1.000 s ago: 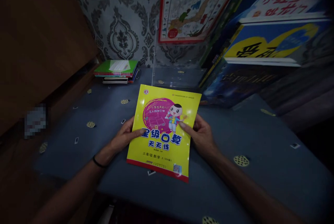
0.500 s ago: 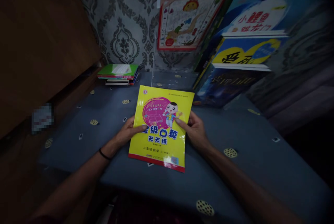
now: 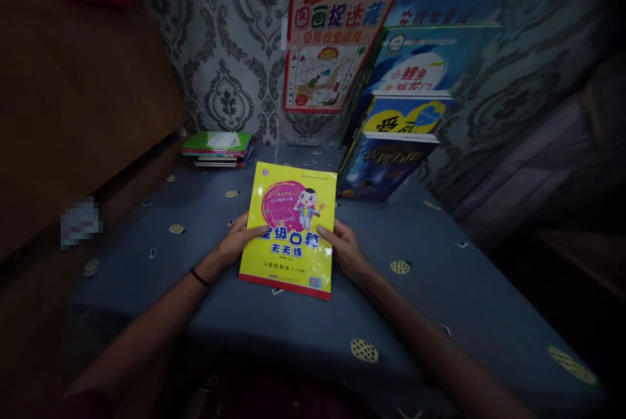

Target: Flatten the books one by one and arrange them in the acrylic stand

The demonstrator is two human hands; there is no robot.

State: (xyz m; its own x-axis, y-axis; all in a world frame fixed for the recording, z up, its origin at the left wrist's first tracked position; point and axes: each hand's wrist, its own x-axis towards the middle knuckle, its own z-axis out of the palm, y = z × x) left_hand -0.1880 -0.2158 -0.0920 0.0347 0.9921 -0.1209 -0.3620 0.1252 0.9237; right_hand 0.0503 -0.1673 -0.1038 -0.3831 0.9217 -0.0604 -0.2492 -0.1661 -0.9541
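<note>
- Two bare hands share one yellow mental-arithmetic workbook (image 3: 288, 269): the left grip (image 3: 235, 241) is closed on its left edge and the right grip (image 3: 346, 249) is closed on its right edge.
- Each thumb lies across the front cover, a little below mid-height; the other fingers pass behind the workbook, mostly hidden.
- The workbook sits between the hands, cover towards the wearer, over the middle of the tabletop (image 3: 147, 285); whether its lower edge touches the surface, I cannot tell.
- It is a thin, rectangular paperback with a glossy cover, a magenta round patch, a cartoon child, blue lettering outlined in white and a red strip along the bottom.
- A thin dark wristband (image 3: 200, 277) circles the left wrist.
- The tabletop wears a smooth blue-grey covering printed with yellow, dark-spotted ovals and small pale rectangles.
- Beyond the workbook, to the left, lies a flat stack of booklets (image 3: 215, 152), the top one green with a whitish label.
- Behind and to the right, a red-bordered picture book (image 3: 313, 34) and other upright books (image 3: 391, 158) stand in stepped rows.
- Grey damask-patterned wallpaper (image 3: 227, 96) backs them.
</note>
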